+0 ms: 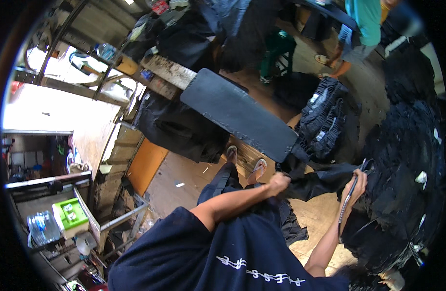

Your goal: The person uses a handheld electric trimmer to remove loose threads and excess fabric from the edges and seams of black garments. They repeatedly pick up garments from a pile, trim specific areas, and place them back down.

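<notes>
A length of black cloth [315, 183] stretches between my two hands. My left hand [280, 183] is closed in a fist around its left end. At the other end my right hand [357, 184] has its fingers closed on the cloth, beside the big dark heap. A thin, pointed, metallic-looking thing [364, 164] sticks out past the right fingers; its kind is unclear. Along the right wrist runs a dark, striped cord-like thing [346, 200]. Just beyond my left hand lies the long dark grey padded board [240, 111].
Black garments with elastic waists [322, 121] are stacked right of the board. A tall heap of black fabric [402, 194] fills the right side. Beyond stand a green stool [280, 51] and a person in a teal shirt [366, 22]. Metal frames [123, 218] are at left.
</notes>
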A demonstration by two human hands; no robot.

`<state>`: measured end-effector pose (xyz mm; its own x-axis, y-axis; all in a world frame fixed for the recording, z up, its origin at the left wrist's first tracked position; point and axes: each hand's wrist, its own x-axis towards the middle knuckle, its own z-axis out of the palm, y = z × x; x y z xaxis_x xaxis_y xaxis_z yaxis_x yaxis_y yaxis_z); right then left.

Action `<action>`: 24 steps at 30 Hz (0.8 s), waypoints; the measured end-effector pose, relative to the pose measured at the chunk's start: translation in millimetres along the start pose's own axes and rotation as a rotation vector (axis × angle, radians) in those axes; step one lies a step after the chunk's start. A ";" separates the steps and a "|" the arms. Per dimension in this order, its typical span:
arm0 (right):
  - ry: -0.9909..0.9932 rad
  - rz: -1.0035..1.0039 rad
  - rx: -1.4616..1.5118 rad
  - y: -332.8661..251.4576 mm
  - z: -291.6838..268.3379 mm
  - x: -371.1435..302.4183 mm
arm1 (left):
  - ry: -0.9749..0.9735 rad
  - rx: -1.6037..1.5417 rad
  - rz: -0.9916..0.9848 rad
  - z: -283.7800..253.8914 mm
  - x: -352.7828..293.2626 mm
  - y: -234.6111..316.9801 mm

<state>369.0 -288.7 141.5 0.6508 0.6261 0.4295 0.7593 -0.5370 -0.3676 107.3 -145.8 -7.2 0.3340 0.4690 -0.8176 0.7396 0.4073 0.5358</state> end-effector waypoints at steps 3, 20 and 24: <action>-0.056 0.007 0.040 -40.8 15.8 -28.9 | 0.354 -0.042 0.141 -111.7 32.9 -39.1; -0.131 0.173 0.308 -286.6 71.0 -78.1 | 0.903 0.230 0.962 -439.5 -76.6 -189.7; -0.054 0.162 0.200 -320.0 60.2 -71.1 | 1.058 0.025 0.913 -543.1 -98.9 -174.6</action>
<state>79.9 -127.3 178.9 0.7588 0.5734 0.3090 0.6267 -0.5136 -0.5861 -372.2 162.3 94.6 0.1119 0.9242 0.3651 0.5167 -0.3680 0.7731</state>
